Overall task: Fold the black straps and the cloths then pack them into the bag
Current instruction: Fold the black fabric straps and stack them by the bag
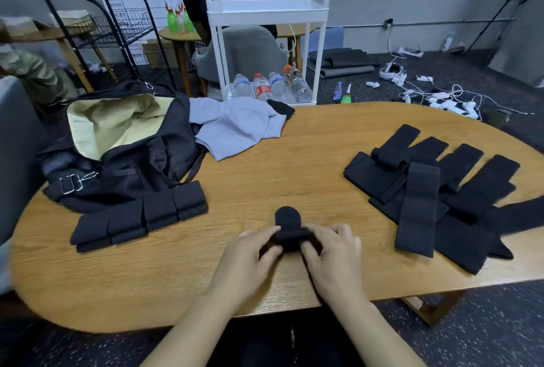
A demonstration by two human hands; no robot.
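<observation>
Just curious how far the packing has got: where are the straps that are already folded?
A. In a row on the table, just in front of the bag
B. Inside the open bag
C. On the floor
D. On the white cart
A: the folded straps lie in a row on the table, just in front of the open bag.
</observation>
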